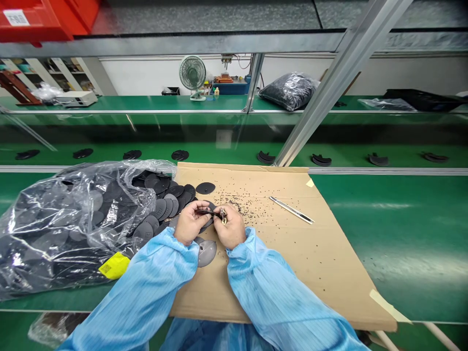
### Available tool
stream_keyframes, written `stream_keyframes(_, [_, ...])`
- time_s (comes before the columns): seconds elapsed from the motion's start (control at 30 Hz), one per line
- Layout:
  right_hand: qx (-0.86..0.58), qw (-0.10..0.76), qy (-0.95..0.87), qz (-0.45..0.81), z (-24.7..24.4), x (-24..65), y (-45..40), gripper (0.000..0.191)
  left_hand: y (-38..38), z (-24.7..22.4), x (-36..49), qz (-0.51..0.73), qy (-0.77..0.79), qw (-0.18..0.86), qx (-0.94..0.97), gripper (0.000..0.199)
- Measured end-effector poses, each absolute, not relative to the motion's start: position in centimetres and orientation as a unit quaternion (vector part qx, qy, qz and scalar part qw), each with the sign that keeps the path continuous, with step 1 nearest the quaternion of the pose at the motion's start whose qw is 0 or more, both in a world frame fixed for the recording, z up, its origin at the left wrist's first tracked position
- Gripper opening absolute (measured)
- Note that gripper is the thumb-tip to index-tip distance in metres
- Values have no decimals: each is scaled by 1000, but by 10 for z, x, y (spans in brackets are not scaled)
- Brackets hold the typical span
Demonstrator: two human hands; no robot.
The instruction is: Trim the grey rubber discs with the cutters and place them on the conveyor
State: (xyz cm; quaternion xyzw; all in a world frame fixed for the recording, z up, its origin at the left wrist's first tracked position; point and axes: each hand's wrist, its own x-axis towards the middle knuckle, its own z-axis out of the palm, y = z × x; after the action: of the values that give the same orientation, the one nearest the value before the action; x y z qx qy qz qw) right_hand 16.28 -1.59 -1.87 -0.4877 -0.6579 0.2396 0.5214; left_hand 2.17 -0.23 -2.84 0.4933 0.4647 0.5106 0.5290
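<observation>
Left fingers: I see my left hand (189, 222) just left of the middle of the frame. Its fingers pinch the edge of a thin black disc (203, 212), held edge-on.
Right fingers: My right hand (231, 228) is curled tight around a small shiny tool (223, 215). The tool's tip touches the disc's right end.
Where the disc is: It is up off the cardboard sheet (292, 253), between my two hands, in the middle of the frame.
Slip risk: I think the tool can slip off the thin edge and poke my left fingers, because the two hands are so close.
Cut risk: If I push too hard, the tool may bite too deep and spoil the disc.
Mess risk: Little black crumbs (248, 202) lie on the cardboard just above my hands. More may fly off and land among the loose discs (166, 202).
Pile risk: The loose discs spill out of the clear plastic bag (73, 219) at the left. My left sleeve (153, 287) could bump them and they may slide.
Other thing: A thin metal blade (291, 210) lies to the right, well apart from my hands. A sleeve could brush it.
Writing: A yellow tag (114, 266) sits on the bag at the lower left. It has tiny print I cannot read.
More writing: A white label (16, 17) is on the red bin (47, 17) at the upper left. It is too small to read.
Brands: I see none.
</observation>
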Motion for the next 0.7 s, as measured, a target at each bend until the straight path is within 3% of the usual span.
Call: stream_keyframes(0.7, [-487, 515, -663, 243, -17, 163, -16, 15, -2, -29, 22, 506, 466, 532, 493, 35])
